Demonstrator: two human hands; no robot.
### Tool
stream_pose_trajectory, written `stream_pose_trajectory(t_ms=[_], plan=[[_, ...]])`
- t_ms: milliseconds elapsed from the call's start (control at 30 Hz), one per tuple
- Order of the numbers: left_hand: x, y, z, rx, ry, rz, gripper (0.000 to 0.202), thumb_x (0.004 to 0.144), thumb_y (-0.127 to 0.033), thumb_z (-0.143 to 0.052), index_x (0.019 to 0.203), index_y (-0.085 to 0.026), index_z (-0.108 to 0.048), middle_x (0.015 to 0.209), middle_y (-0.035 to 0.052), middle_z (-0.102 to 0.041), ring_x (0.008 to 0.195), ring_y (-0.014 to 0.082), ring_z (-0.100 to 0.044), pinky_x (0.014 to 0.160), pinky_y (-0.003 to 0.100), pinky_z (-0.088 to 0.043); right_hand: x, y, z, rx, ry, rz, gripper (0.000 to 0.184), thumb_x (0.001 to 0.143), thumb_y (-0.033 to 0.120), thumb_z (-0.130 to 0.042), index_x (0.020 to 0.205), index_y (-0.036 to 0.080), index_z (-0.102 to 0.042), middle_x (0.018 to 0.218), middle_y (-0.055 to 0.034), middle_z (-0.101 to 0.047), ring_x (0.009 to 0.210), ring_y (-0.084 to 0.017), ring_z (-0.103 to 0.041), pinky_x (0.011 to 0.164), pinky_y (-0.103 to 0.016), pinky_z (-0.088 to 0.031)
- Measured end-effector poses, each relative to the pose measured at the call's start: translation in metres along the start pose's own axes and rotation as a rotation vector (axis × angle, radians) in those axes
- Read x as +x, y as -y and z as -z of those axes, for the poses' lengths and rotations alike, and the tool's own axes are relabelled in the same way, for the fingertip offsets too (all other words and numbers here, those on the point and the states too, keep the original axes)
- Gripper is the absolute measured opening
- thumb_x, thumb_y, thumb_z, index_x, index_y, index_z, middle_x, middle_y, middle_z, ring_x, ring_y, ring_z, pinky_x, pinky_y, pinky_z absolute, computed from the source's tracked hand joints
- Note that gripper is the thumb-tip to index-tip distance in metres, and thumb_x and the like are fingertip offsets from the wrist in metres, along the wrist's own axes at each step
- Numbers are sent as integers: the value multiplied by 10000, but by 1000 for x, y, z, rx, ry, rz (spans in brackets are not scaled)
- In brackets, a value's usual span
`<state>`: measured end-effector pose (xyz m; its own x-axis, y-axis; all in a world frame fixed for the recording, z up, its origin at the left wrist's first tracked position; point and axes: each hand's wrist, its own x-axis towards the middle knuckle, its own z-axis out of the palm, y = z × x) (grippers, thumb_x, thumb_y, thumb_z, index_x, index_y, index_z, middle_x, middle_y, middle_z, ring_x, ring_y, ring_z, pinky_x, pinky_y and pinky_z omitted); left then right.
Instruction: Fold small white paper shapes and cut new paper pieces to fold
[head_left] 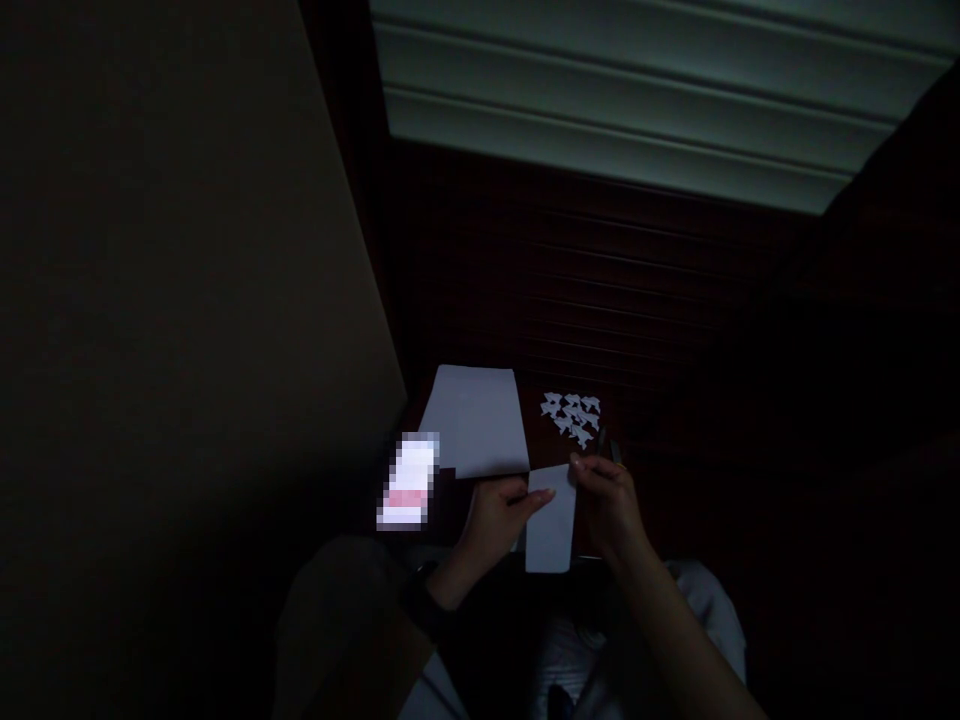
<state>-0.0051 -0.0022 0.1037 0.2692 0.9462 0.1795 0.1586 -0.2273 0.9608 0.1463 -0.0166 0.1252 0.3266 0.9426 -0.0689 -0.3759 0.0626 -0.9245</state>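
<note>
In dim light, both my hands hold a small white rectangular paper (pixel 550 525) upright in front of my lap. My left hand (pixel 499 520) pinches its left edge with thumb and fingers closed on it. At the paper's top right corner, my right hand (pixel 607 500) grips it with curled fingers. Just beyond the hands a larger white sheet (pixel 480 420) lies flat on a dark wooden surface (pixel 645 330). To its right sits a cluster of several small folded white paper shapes (pixel 572 415).
A glowing phone screen (pixel 409 480), pixelated, lies left of the large sheet. A beige wall (pixel 172 300) fills the left side. A pale slatted panel (pixel 637 90) runs across the top. My knees (pixel 352 620) show at the bottom.
</note>
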Motion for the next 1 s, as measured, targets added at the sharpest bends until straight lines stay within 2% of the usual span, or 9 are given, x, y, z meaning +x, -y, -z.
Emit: stream_pose_trajectory(t_ms=[67, 133, 233, 367, 633, 767, 867, 1000], plan=[[0, 0, 1, 58, -36, 12, 328, 758, -403, -609, 584, -127, -652, 515, -15, -594, 481, 102, -527, 431, 186, -383, -1, 2, 0, -90, 28, 44, 136, 606, 290, -760, 671, 192, -692, 653, -14, -668, 606, -150, -596, 587, -272, -468], [0, -1, 3, 109, -75, -31, 278, 773, -377, -602, 650, -144, -690, 553, -15, -627, 518, 110, -559, 473, 190, -413, -3, 7, 1, -234, 79, 116, 129, 623, 280, -754, 715, 204, -707, 740, -30, -697, 700, -179, -626, 658, -294, -484], [0, -4, 7, 91, -68, -133, 186, 800, -315, -585, 848, -194, -718, 774, 1, -708, 685, 140, -637, 631, 218, -489, -7, 14, 2, -372, 166, 228, 78, 644, 273, -742, 675, 208, -712, 779, -50, -707, 763, -206, -641, 707, -323, -493], [1, -4, 10, 54, -44, -179, 172, 810, -256, -574, 914, -224, -707, 923, 5, -710, 832, 162, -654, 780, 269, -512, -9, 22, 3, -403, 283, 306, 38, 683, 258, -718, 700, 225, -720, 821, -53, -708, 813, -216, -642, 762, -358, -490], [2, 2, 13, 111, -103, -198, 127, 787, -222, -597, 830, -205, -715, 846, 9, -719, 764, 158, -667, 724, 266, -542, -9, 23, 4, -404, 361, 335, 43, 665, 240, -737, 699, 261, -721, 810, -37, -709, 849, -221, -621, 783, -390, -487], [2, 2, 15, 121, -75, -249, 202, 806, -144, -545, 909, -219, -701, 918, 6, -711, 836, 153, -661, 784, 282, -535, -6, 21, 7, -466, 357, 366, 151, 676, 248, -728, 824, 279, -723, 897, -34, -706, 901, -229, -607, 820, -403, -478], [1, 3, 19, 151, -76, -375, 334, 785, -29, -486, 951, -235, -690, 991, 3, -693, 916, 144, -642, 851, 301, -516, -4, 20, 12, -578, 389, 419, 141, 727, 256, -685, 856, 299, -721, 924, -27, -705, 924, -232, -596, 829, -406, -471], [0, 1, 23, 182, -63, -513, 420, 769, 16, -428, 988, -243, -676, 1030, 5, -680, 967, 139, -623, 880, 321, -510, -4, 21, 18, -669, 452, 492, 161, 802, 246, -596, 889, 313, -714, 957, -21, -699, 937, -231, -589, 843, -418, -463]])
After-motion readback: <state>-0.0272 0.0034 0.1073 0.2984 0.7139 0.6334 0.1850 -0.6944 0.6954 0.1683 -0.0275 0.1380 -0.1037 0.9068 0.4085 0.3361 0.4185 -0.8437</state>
